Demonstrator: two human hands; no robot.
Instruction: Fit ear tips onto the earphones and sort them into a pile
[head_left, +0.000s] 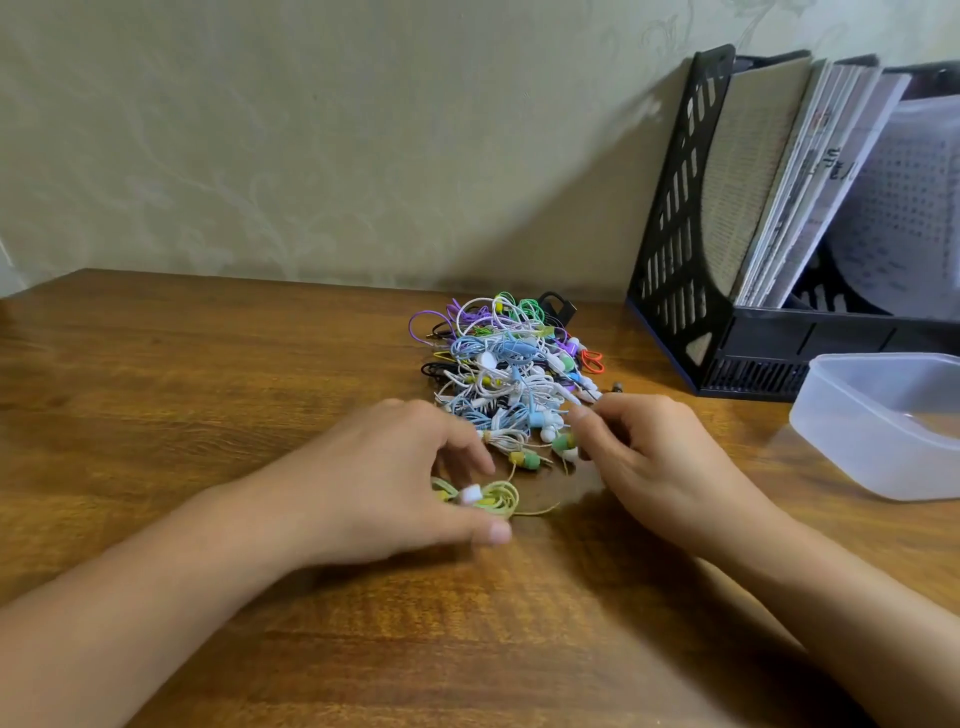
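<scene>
I note my right hand (649, 457) pinching a green earbud (563, 443) at centre frame; my left hand (410, 478), fingers loosely spread, covers the yellow-green earphone coil (493, 496) lower left of it.

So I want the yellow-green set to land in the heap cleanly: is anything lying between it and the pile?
Nothing solid. The yellow-green earphones under the left hand lie just short of the pile. Between them are only the pile's nearest loose buds and the left hand's own fingers.
</scene>
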